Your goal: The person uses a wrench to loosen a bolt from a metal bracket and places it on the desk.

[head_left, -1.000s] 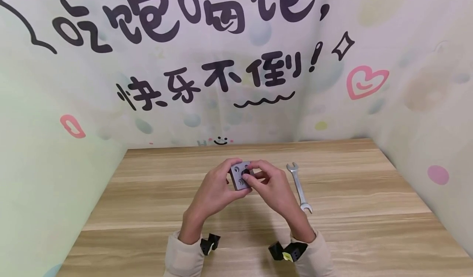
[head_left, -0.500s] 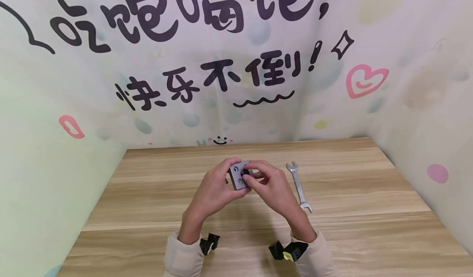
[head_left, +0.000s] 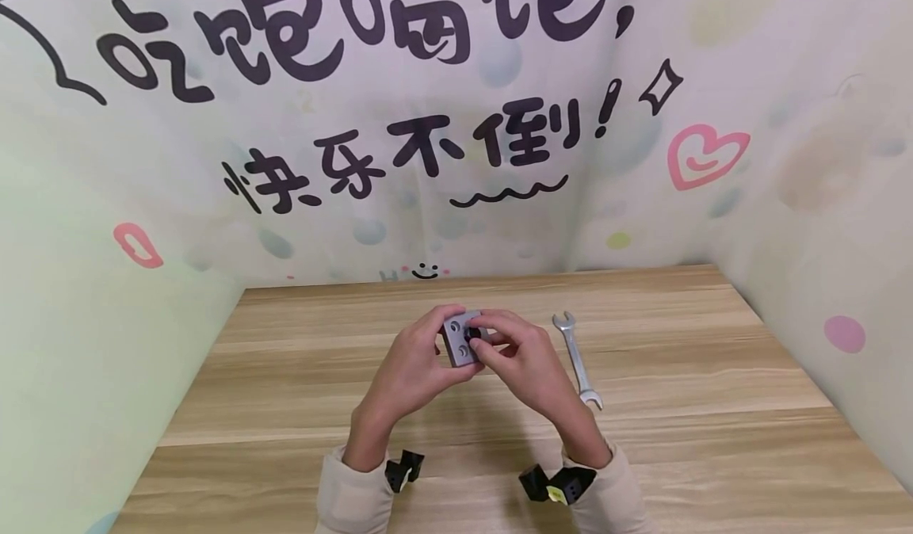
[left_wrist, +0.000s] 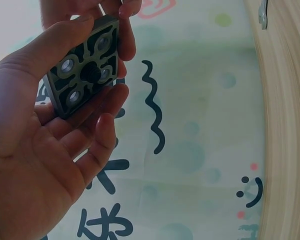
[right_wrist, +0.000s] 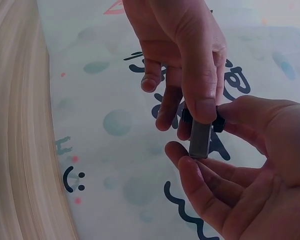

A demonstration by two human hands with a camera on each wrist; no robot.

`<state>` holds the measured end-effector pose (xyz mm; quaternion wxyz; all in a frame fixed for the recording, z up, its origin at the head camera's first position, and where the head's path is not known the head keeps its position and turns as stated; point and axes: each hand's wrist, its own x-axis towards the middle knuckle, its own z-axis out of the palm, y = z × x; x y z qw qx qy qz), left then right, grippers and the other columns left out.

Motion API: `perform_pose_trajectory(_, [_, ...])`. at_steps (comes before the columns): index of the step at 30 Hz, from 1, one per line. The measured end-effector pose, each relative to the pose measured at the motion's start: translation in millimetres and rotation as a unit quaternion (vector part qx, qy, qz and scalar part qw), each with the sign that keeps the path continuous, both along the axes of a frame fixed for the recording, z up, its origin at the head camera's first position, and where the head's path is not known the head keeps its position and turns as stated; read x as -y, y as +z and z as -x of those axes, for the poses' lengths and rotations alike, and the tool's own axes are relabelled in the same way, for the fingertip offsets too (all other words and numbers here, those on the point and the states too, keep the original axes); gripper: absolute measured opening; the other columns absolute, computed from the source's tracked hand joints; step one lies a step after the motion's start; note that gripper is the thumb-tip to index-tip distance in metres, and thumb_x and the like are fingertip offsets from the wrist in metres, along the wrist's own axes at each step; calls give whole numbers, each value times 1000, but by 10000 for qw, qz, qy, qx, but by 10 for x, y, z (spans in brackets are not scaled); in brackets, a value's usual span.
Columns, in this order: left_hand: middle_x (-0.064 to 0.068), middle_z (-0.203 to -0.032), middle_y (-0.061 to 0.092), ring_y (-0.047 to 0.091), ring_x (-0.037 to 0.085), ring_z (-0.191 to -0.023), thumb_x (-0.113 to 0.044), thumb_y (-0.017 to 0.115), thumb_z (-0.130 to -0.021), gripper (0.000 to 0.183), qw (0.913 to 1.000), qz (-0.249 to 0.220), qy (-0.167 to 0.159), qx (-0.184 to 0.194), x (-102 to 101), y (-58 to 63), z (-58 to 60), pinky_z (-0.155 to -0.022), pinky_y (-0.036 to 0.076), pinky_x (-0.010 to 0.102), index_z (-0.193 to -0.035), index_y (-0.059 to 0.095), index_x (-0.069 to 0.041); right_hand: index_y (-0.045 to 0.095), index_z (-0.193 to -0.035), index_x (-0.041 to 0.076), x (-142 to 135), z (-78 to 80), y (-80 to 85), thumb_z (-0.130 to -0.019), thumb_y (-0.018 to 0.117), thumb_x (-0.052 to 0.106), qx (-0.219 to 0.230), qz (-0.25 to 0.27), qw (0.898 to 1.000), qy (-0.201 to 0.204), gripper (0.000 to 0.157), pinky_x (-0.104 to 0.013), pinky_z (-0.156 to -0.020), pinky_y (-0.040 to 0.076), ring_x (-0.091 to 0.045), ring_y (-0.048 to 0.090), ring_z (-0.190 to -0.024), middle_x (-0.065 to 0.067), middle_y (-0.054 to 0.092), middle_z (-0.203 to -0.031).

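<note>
My left hand point(head_left: 410, 364) grips a square grey plate point(head_left: 456, 341) by its edges, above the table and tilted toward the head camera. Round holes show near the plate's corners. At its middle sits a black bolt point(head_left: 474, 333), pinched between thumb and forefinger of my right hand point(head_left: 526, 353). From behind, in the left wrist view, the plate point(left_wrist: 79, 64) has a ribbed face, and a dark round end point(left_wrist: 90, 73) shows at its centre. The right wrist view catches the plate point(right_wrist: 200, 139) edge-on, with black parts on both sides and the left thumb on its edge.
A silver open-ended wrench point(head_left: 577, 364) lies on the wood-grain table point(head_left: 285, 407), to the right of my right hand. Behind the table stands a pale printed backdrop point(head_left: 399, 233) with black lettering. Similar panels close off both sides.
The right thumb and forefinger have shifted slightly around the black bolt. Both hands and the plate stay in nearly the same place.
</note>
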<state>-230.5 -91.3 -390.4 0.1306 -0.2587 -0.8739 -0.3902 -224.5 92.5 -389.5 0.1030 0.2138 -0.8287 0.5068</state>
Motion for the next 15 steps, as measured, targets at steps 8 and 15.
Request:
perform_pose_trajectory(8, [5,-112,67,57,15,-79,-21,88,-74,64,10000,9,-5,-22,7,4,0,-63,46,22,-128,57,-7,73,-115,9,-10,-10,16,-91,69,6,-17,-199,9998,5,24,-23,-69,56,-23,70,-92,-15,64,-128])
perform_pose_trajectory(15, [4,-112,67,57,15,-79,-20,88,-74,63,10000,8,26,30,13,9,-3,-63,46,22,-128,58,-7,71,-119,10,-9,-17,16,-91,70,7,-1,-225,9997,24,28,-24,-70,56,-21,70,-92,-13,65,-127])
